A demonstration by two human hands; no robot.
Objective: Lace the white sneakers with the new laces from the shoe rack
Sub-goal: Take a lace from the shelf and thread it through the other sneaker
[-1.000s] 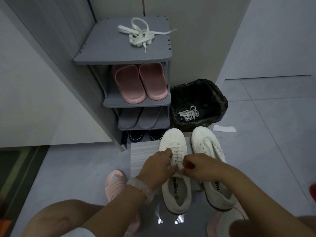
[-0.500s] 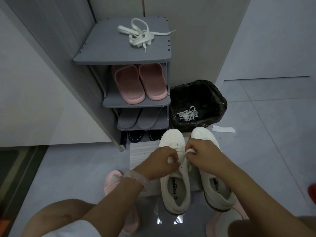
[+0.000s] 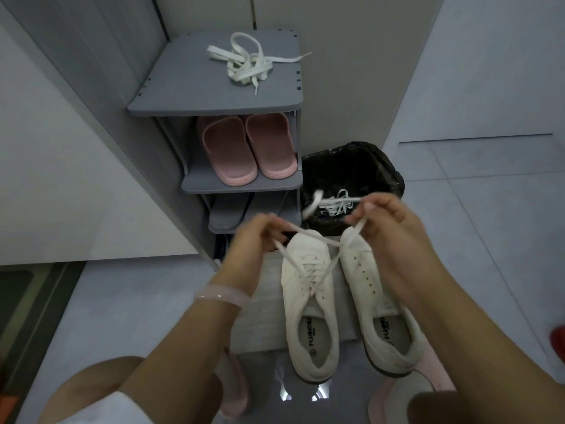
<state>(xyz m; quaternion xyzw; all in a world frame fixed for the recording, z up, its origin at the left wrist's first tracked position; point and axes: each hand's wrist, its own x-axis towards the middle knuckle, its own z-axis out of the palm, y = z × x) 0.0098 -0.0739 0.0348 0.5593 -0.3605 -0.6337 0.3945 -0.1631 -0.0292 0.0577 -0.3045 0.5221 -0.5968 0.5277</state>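
Currently, both lace ends (image 3: 308, 237) are pinched and pulled taut, one by the left hand (image 3: 260, 237), one by the right hand (image 3: 382, 221), above the left sneaker (image 3: 308, 301). Soft, light, slippery lace; best gripped near the tips.

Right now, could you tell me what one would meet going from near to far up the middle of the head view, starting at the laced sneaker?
Left sneaker → lace stretched between the left hand and the right hand → pink slippers on the shoe rack → loose laces on its top shelf.
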